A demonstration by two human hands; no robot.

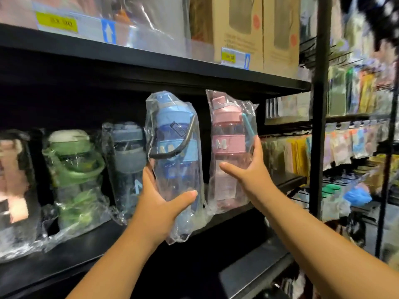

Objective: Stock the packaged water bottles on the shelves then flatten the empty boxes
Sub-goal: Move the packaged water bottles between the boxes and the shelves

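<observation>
My left hand (160,207) grips a blue water bottle (174,147) in a clear plastic bag, held upright just in front of the black shelf (64,249). My right hand (251,169) holds a pink bagged bottle (226,139) from its right side, thumb across the front; its base stands at the right end of the same shelf. Left of them on the shelf stand a grey bagged bottle (127,160), a green one (75,169) and a dark one with pink (15,182).
The upper shelf (151,61) carries brown cartons (259,29) and bagged goods with yellow price tags. A black upright post (319,126) bounds the shelf's right end. Beyond it, racks of hanging packets (356,143) fill the right side.
</observation>
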